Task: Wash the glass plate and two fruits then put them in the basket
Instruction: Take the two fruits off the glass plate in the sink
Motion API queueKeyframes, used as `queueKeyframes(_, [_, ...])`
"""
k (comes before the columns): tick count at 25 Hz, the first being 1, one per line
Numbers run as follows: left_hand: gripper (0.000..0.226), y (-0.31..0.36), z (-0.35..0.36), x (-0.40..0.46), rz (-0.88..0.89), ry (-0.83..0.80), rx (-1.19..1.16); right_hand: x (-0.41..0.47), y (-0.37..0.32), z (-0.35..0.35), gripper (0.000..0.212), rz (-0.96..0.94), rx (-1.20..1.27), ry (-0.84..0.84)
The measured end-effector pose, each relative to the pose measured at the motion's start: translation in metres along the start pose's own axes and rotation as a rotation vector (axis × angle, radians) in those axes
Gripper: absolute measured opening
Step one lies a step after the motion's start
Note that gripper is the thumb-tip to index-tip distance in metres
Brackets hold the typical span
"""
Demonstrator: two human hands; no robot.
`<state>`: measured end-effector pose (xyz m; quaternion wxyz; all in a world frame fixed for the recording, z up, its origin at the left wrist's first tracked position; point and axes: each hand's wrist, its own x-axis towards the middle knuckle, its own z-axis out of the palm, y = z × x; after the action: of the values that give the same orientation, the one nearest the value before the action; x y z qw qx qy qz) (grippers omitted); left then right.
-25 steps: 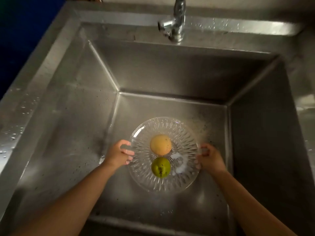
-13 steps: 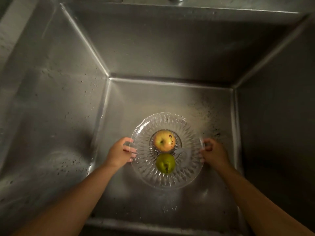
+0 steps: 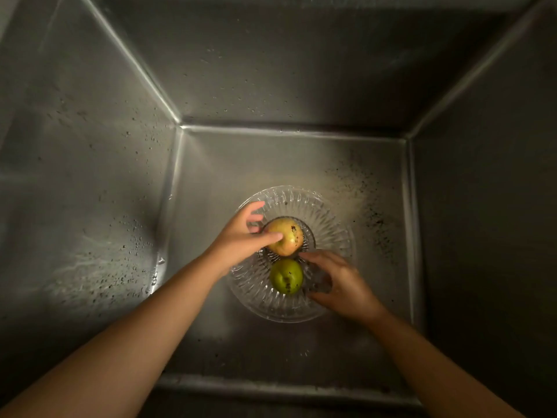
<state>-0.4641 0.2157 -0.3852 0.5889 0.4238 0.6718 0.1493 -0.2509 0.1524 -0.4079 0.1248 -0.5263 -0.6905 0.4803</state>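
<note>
A clear ribbed glass plate (image 3: 328,224) rests on the floor of the steel sink (image 3: 271,164). Two fruits lie on it: a yellow-red fruit (image 3: 291,236) with dark specks at the plate's middle, and a green fruit (image 3: 286,276) just nearer to me. My left hand (image 3: 241,239) reaches over the plate's left side, thumb lying across the yellow-red fruit and fingers spread behind it. My right hand (image 3: 343,282) hovers over the plate's right side with fingers curled beside the green fruit; I cannot tell if it touches it.
Deep steel walls enclose the sink on all sides. Dark specks of dirt (image 3: 373,218) dot the sink floor right of the plate. Water drops (image 3: 135,236) cling to the left wall. Neither tap nor basket is in view.
Both hands left the plate's rim and moved inward over the fruits. The plate now sits on the sink floor. My view tilted further down, so the tap dropped out of sight.
</note>
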Motion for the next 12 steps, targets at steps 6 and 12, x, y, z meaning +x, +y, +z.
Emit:
queueKeyframes(6, [0.072,-0.005,0.021,0.018,0.002,-0.05,0.077,0.009,0.004,0.025,0.073,-0.022,0.061,0.008])
queueKeyframes(12, [0.057,-0.013,0.019,0.015,0.042,-0.02,0.04,0.01,0.002,0.036,0.064,0.01,0.12,0.137])
